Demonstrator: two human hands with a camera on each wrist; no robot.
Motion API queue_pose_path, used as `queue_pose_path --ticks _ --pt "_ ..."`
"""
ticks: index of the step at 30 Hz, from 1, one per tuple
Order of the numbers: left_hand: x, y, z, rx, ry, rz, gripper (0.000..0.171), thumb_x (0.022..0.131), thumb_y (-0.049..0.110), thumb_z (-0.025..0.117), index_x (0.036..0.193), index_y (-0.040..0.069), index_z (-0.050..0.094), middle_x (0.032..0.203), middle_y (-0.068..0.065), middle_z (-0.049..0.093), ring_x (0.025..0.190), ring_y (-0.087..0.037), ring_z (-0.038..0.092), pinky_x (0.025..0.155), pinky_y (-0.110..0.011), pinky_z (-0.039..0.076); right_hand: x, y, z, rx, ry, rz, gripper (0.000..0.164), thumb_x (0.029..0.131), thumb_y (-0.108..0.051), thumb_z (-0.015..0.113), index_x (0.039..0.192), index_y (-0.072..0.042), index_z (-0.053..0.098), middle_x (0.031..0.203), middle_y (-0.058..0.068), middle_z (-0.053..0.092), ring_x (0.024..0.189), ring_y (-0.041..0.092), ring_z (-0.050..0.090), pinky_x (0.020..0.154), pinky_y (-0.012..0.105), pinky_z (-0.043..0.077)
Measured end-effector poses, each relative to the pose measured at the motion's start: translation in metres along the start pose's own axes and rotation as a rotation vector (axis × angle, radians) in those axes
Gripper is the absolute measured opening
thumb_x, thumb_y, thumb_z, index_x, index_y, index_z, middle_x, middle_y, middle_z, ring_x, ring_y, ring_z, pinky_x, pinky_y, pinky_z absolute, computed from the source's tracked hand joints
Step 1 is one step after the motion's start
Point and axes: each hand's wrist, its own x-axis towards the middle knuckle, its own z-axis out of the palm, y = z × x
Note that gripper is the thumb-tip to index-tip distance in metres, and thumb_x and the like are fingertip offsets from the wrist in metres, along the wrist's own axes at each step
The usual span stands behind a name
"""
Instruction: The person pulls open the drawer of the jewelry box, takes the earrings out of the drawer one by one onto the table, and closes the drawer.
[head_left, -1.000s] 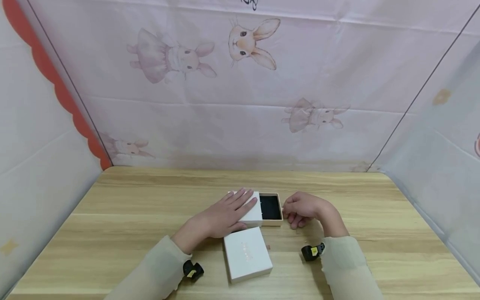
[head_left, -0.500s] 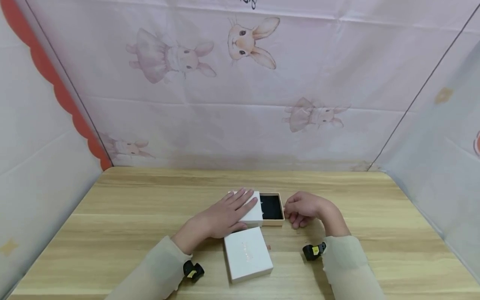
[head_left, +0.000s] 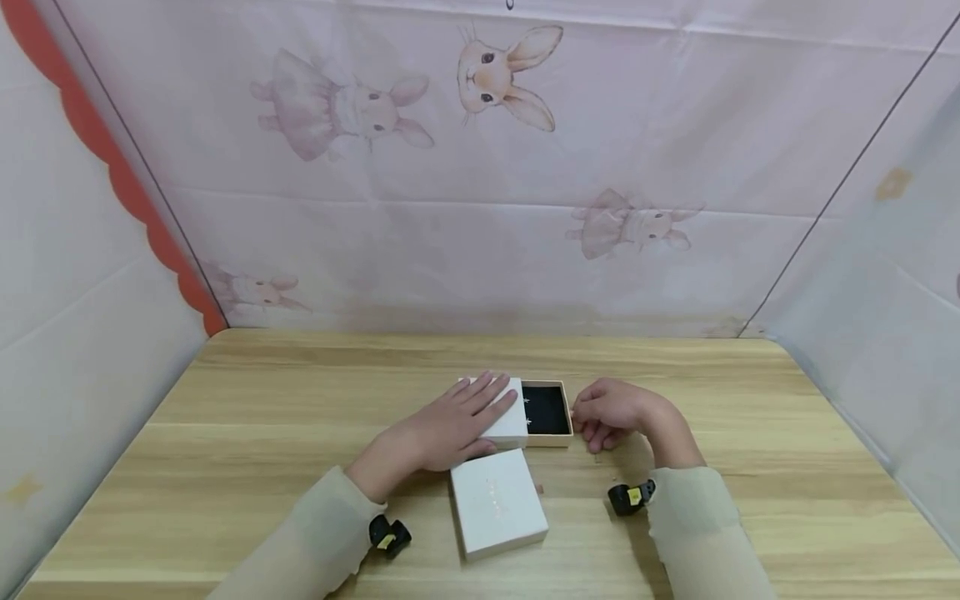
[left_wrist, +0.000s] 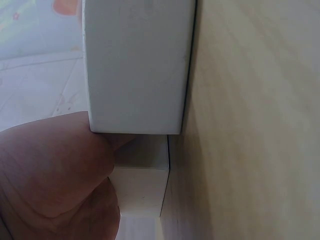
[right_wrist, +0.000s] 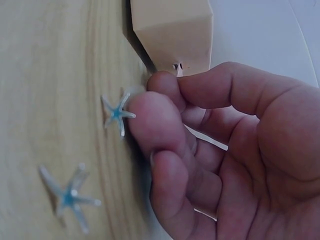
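A white drawer-style jewellery box (head_left: 513,435) lies on the table, its drawer (head_left: 552,441) slid partly out to the right. Inside the drawer is a black pad (head_left: 551,408), with small silvery pieces (head_left: 527,421) along the sleeve's edge. My left hand (head_left: 453,423) presses on the sleeve with straight, spread fingers, the thumb by its near side. At the drawer's right end, my right hand (head_left: 611,412) pinches a small ribbon pull tab (right_wrist: 179,71); its other fingers curl beneath. Two blue-centred starfish-shaped pieces (right_wrist: 117,114) lie on the table beside those fingers.
A second white box (head_left: 498,504) with faint lettering sits just in front of the first, slightly turned, a small tab (head_left: 540,489) at its right side. Black wrist cameras (head_left: 632,497) are on both sleeves. Printed fabric (head_left: 420,250) stands behind the wooden table (head_left: 300,375).
My right hand has moved slightly right with the tab, and the drawer sticks out further. More of the pad and its silvery pieces now shows. My left hand stays on the sleeve.
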Motion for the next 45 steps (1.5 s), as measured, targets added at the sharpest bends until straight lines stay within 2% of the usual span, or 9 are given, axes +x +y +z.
queue_pose_path --ticks 25,29,35,40,45 --pt "-0.002 0.002 -0.001 0.004 0.003 0.01 0.07 0.106 0.043 0.04 0.162 0.013 0.01 0.168 -0.012 0.004 0.155 -0.032 0.003 0.124 -0.051 0.014 -0.001 0.002 0.002 0.007 0.014 0.02 0.025 0.097 -0.017 0.053 0.085 0.0 0.068 0.07 0.007 0.064 0.058 0.016 0.066 0.055 0.03 0.056" --pt "-0.002 0.002 -0.002 0.001 0.008 0.01 0.07 0.106 0.043 0.04 0.162 0.013 0.011 0.168 -0.012 0.004 0.155 -0.032 0.003 0.124 -0.051 0.014 -0.001 0.001 0.003 -0.016 0.037 0.022 0.024 0.095 -0.015 0.053 0.083 -0.001 0.069 0.069 0.007 0.063 0.057 0.016 0.066 0.054 0.03 0.056" --pt "-0.003 0.001 0.0 0.002 0.007 0.007 0.07 0.106 0.043 0.041 0.162 0.013 0.011 0.168 -0.012 0.005 0.155 -0.032 0.003 0.124 -0.051 0.014 -0.006 -0.001 0.002 -0.081 0.048 0.0 0.022 0.097 -0.018 0.057 0.088 -0.003 0.07 0.068 0.007 0.064 0.056 0.016 0.064 0.054 0.03 0.056" --pt "-0.004 0.001 -0.002 0.002 0.003 -0.005 0.07 0.106 0.044 0.041 0.162 0.014 0.01 0.169 -0.011 0.004 0.155 -0.031 0.003 0.125 -0.05 0.013 -0.007 -0.005 -0.002 -0.109 0.125 -0.061 0.02 0.098 -0.018 0.056 0.094 -0.003 0.069 0.073 0.009 0.064 0.06 0.018 0.063 0.058 0.033 0.056" --pt "-0.002 0.001 -0.003 -0.016 0.004 0.001 0.07 0.106 0.043 0.041 0.162 0.014 0.011 0.168 -0.011 0.004 0.155 -0.031 0.002 0.125 -0.05 0.012 -0.004 -0.011 -0.003 -0.123 0.26 -0.141 0.021 0.1 -0.021 0.058 0.094 -0.003 0.067 0.073 0.01 0.064 0.061 0.019 0.06 0.06 0.034 0.054"
